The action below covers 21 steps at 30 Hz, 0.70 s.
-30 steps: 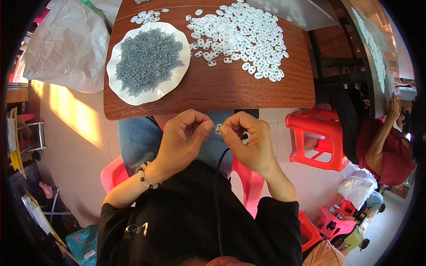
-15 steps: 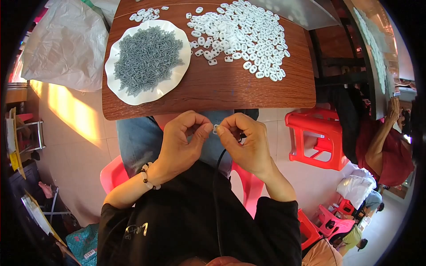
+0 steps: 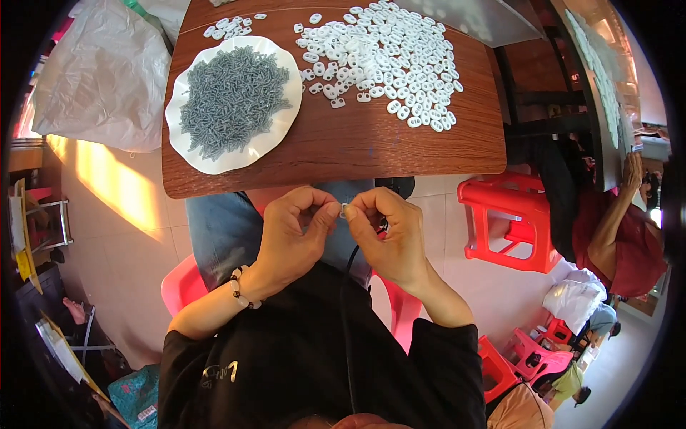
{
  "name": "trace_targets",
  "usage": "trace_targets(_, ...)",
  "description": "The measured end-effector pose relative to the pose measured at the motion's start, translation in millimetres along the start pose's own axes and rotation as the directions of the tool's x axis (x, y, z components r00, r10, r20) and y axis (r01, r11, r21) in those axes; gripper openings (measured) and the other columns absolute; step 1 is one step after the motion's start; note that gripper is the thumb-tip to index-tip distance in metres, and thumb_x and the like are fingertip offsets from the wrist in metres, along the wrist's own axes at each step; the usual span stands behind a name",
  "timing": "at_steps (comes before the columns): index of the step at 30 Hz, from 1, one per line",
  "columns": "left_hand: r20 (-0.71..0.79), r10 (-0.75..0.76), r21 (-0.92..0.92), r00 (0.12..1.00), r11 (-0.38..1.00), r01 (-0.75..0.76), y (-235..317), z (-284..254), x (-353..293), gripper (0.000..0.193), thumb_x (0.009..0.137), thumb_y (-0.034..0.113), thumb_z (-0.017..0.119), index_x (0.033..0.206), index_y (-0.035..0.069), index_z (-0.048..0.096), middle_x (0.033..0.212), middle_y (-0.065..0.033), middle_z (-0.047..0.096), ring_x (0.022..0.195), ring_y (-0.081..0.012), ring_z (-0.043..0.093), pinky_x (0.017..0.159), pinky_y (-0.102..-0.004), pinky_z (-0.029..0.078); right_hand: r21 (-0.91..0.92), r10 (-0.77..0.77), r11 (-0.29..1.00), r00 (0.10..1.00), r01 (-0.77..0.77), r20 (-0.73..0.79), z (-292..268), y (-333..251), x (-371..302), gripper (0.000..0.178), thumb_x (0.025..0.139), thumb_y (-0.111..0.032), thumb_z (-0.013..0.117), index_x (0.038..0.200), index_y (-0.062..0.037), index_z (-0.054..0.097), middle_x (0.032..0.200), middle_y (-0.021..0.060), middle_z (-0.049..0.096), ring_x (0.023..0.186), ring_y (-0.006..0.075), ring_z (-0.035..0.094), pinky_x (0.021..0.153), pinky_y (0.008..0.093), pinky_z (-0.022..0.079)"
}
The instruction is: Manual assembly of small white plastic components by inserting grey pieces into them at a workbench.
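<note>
My right hand (image 3: 391, 232) pinches a small white two-holed plastic piece (image 3: 344, 209) between thumb and forefinger, in front of the table edge and above my lap. Close against the piece's left side are the fingertips of my left hand (image 3: 296, 229), closed in a pinch; what they hold, if anything, is too small to make out. On the wooden table (image 3: 429, 154) a white scalloped plate (image 3: 214, 166) carries a heap of small grey translucent plastic pins (image 3: 232, 100). Right of it spreads a pile of similar white two-holed pieces (image 3: 414, 68).
A small group of white pieces (image 3: 229, 27) lies behind the plate. Left of the table stands a large white plastic bag (image 3: 100, 79). A red stool (image 3: 507, 222) is at the right, near a seated person in a dark red top (image 3: 618, 250). A black cord (image 3: 349, 314) hangs down my front.
My fingertips have come slightly closer together at the white piece, and both hands sit a little lower in view. The table and its piles have shifted slightly left in the picture.
</note>
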<state>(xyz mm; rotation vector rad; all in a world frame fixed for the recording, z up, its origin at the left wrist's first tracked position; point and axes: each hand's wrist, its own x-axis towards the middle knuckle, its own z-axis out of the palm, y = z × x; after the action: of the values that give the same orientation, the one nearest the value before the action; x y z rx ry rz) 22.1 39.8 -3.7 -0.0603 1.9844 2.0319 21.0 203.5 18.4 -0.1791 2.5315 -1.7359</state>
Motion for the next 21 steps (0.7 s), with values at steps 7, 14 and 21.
trace_targets(7, 0.081, -0.014, -0.158, 0.997, 0.987, 0.027, 14, 0, 10, 0.027, 0.098, 0.023, 0.053, 0.095, -0.002, 0.061, 0.082, -0.0031, 0.062, 0.069, -0.0081, 0.056, 0.065, -0.0211, 0.045, 0.127, 0.102, 0.987, 0.995, -0.102, 0.003, -12, -4, 4, 0.010, 0.089, -0.008, 0.063, 0.082, -0.0019, 0.059, 0.065, -0.0040, 0.055, 0.058, 0.0017, 0.045, 0.053, 0.0187, 0.036)
trace_targets(14, 0.048, -0.023, -0.312, 0.999, 0.949, 0.037, 25, -7, 29, 0.022, 0.096, 0.013, 0.047, 0.104, -0.003, 0.061, 0.093, -0.0074, 0.064, 0.077, -0.0100, 0.056, 0.071, -0.0234, 0.045, 0.174, 0.090, 0.982, 0.992, -0.072, -0.094, -24, 3, 2, 0.009, 0.090, -0.007, 0.063, 0.083, -0.0022, 0.060, 0.065, -0.0042, 0.056, 0.058, 0.0007, 0.047, 0.053, 0.0176, 0.035)
trace_targets(21, 0.089, 0.032, 0.237, 0.995, 0.970, -0.053, 45, 15, 61, 0.014, 0.087, 0.011, 0.058, 0.097, 0.001, 0.062, 0.089, -0.0068, 0.062, 0.078, -0.0120, 0.057, 0.070, -0.0254, 0.046, 0.211, 0.161, 0.969, 0.978, -0.131, -0.132, -45, 10, -9, 0.008, 0.090, -0.004, 0.060, 0.083, -0.0014, 0.060, 0.066, -0.0034, 0.057, 0.059, 0.0015, 0.049, 0.055, 0.0180, 0.038)
